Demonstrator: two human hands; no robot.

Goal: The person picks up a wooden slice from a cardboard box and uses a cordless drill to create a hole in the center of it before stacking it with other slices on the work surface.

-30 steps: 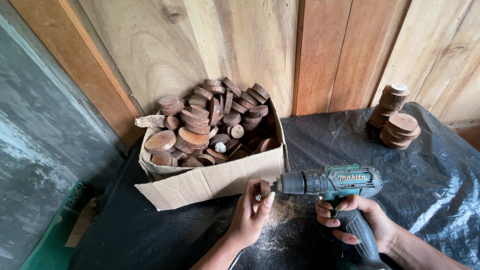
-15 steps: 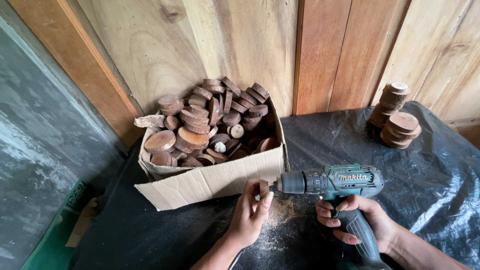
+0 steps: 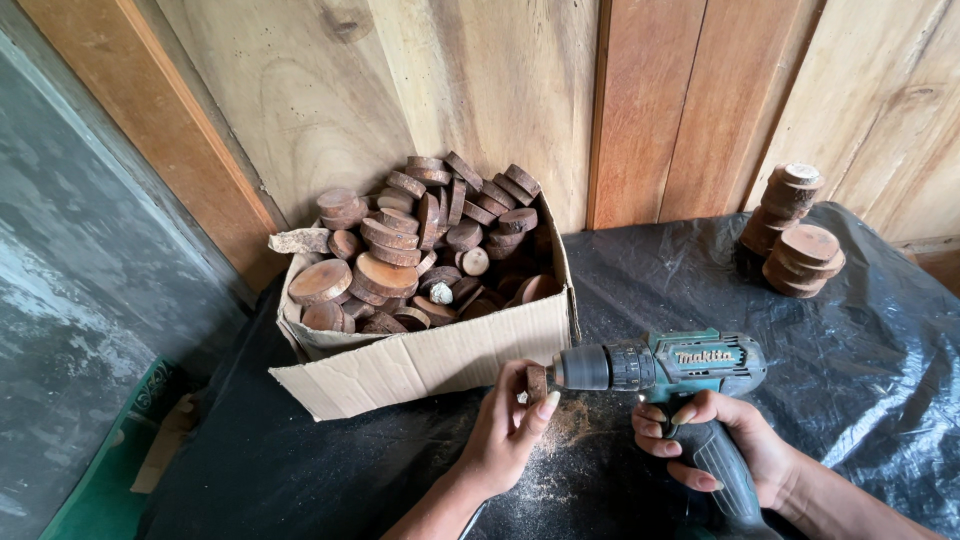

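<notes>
Far left: grey-green weathered wall panel (image 3: pixel 70 300), green mat (image 3: pixel 110 480) on floor below. Black plastic sheet (image 3: pixel 880 340) draped over the whole work surface.

Left-centre: open cardboard box (image 3: pixel 440 355), plain brown, rectangular, front flap folded outward, no label seen on the visible faces. Heaped with round wooden discs (image 3: pixel 420 250), reddish-brown, bark edges, some on edge, some flat.

Centre: left hand (image 3: pixel 505 430) pinching a small wooden disc (image 3: pixel 537 382) on edge between thumb and fingers, held just in front of the box, up against the drill nose. Sawdust (image 3: pixel 570 425) scattered on the sheet right under it.

Right of centre: cordless drill (image 3: pixel 665 365), teal body, black chuck, pointing left at the disc; light logo plate on its side. Bit hidden behind the disc, cannot tell how deep. Right hand (image 3: pixel 720 440) wrapped tight round the drill grip, index finger at the trigger area.

Far right: small stack of discs (image 3: pixel 795 235) by the wooden plank wall (image 3: pixel 640 100), well apart from the hands.

Risks, judged: disc held freehand with fingertips beside the chuck, so a snagging bit could spin the disc out or nick the fingers. Thin disc could split. Slippery sheet gives no support.
</notes>
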